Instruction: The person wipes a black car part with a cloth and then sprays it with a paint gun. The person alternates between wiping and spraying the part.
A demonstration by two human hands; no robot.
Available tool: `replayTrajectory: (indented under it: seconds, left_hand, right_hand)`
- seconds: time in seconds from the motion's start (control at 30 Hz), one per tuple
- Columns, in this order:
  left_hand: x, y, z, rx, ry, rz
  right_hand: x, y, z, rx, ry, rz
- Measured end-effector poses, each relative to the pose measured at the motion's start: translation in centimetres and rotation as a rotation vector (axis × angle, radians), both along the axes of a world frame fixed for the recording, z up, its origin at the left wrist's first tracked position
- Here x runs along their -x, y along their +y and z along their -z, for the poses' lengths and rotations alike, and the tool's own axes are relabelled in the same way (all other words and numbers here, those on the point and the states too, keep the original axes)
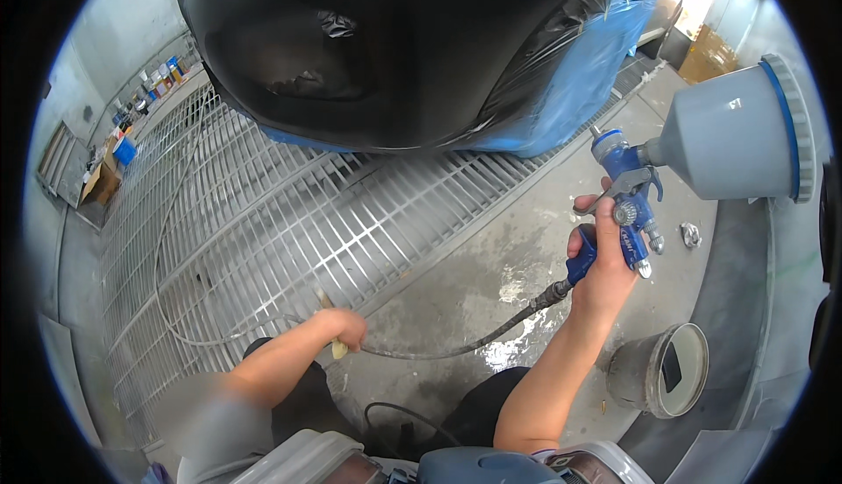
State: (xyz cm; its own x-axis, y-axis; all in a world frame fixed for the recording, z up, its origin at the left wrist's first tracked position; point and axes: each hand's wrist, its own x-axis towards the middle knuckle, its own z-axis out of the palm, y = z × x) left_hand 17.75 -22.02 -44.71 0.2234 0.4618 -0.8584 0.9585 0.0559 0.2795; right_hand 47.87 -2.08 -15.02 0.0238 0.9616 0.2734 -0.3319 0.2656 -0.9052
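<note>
My right hand [605, 265] holds a blue spray gun [630, 168] upright at the right, with a large grey cup [719, 146] on it tilted onto its side. A hose [465, 344] runs from the gun's handle down and leftward. My left hand [344, 330] is closed low at the centre, beside the hose, on a thin pale yellowish strip [338, 348] whose kind I cannot make out. Above both hands is a large dark curved panel [395, 46], with black and blue plastic sheeting [574, 72] along its right and lower edges.
A metal floor grate [263, 221] spans the left and middle, beside wet concrete [517, 291]. A grey bucket [656, 370] stands at lower right. Cans [167, 76], a cardboard box [101, 181] and a blue container [123, 151] line the left wall; brown cardboard [706, 50] lies at upper right.
</note>
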Motion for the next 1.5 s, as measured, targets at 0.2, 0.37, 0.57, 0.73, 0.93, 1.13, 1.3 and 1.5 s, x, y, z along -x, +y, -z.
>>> replayTrajectory:
  seconds: [0.2,0.37,0.57,0.73,0.93,1.13,1.3,1.5]
  left_hand:
    - [0.1,0.3,-0.1,0.007,0.0,0.018]
    - [-0.1,-1.7,-4.9,-0.107,0.017,-0.08]
    - [-1.1,-6.4,-9.1,-0.246,-0.121,-0.414]
    - [-4.8,-10.7,-15.2,-0.34,-0.043,-0.489]
    - [-10.5,-9.0,-21.4,-0.393,-0.18,-0.53]
    - [-13.4,-6.7,-24.3,-0.626,-0.338,-0.489]
    - [-13.8,-5.7,-25.4,-0.686,-0.492,-0.509]
    - [-13.7,-5.0,-27.6,-0.743,-0.605,-0.48]
  right_hand:
    - [-0.3,-0.3,-0.6,0.006,0.013,0.023]
    - [-1.0,0.0,-5.4,-0.016,-0.034,-0.004]
    - [-2.5,3.0,-15.1,-0.174,-0.103,-0.183]
    - [-4.9,5.5,-20.3,-0.263,-0.258,-0.267]
    - [-6.4,7.5,-24.8,-0.345,-0.382,-0.32]
    - [-4.4,7.3,-31.5,-0.487,-0.577,-0.36]
    - [-1.1,6.1,-37.0,-0.57,-0.713,-0.367]
    - [-0.2,4.7,-39.6,-0.564,-0.816,-0.332]
